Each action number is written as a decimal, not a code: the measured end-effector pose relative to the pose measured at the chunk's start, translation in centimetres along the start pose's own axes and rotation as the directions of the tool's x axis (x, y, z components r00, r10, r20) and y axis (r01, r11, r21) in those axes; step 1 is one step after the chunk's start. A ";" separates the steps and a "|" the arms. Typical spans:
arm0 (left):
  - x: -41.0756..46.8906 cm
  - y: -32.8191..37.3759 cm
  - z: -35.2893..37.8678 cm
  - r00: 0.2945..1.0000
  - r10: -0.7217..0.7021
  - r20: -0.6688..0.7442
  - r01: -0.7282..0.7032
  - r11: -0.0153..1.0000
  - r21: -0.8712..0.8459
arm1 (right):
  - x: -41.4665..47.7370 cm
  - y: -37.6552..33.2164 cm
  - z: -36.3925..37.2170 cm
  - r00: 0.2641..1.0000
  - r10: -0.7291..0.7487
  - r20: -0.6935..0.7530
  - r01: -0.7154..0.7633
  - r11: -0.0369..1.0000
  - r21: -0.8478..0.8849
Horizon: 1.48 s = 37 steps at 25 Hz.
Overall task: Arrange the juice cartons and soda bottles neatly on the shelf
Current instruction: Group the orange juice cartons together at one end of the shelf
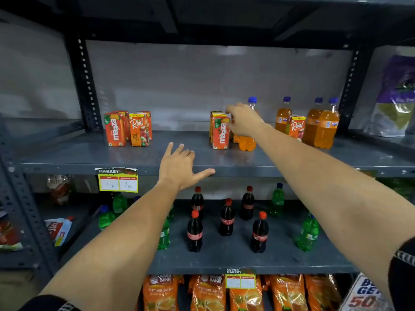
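Note:
On the upper shelf (89, 153), a left group of orange juice cartons (128, 129) stands upright. A middle group of cartons (220, 133) stands beside an orange soda bottle (247, 143). My right hand (243, 121) reaches over that bottle, with fingers and thumb curled onto a carton (235, 138) that the hand mostly hides. More orange soda bottles (325, 126) and one Real carton (296, 127) stand at the right. My left hand (182, 167) rests open on the shelf's front edge, holding nothing.
The lower shelf (224, 257) carries scattered cola bottles (195, 232) and green soda bottles (308, 232). Orange tea packets (208, 292) fill the bottom shelf. A purple bag (395, 97) sits in the right bay. Perforated steel posts (84, 81) frame the bay, and a price tag (118, 180) hangs on the edge.

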<state>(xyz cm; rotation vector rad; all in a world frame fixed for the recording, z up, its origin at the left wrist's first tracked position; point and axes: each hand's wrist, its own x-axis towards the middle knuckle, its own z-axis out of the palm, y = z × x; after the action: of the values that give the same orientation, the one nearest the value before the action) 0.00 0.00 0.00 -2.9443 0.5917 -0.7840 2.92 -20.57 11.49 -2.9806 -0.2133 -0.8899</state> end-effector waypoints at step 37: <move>-3.0 -20.1 -0.3 0.992 0.110 0.056 -0.106 0.992 -0.064 | 13.2 -24.6 1.9 0.899 -0.174 0.403 0.124 0.981 0.146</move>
<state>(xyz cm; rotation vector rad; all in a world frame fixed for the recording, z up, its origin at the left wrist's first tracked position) 4.54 19.76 1.54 -2.9483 0.7765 -0.6774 11.53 5.56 16.70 -3.0322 -0.4894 -0.2225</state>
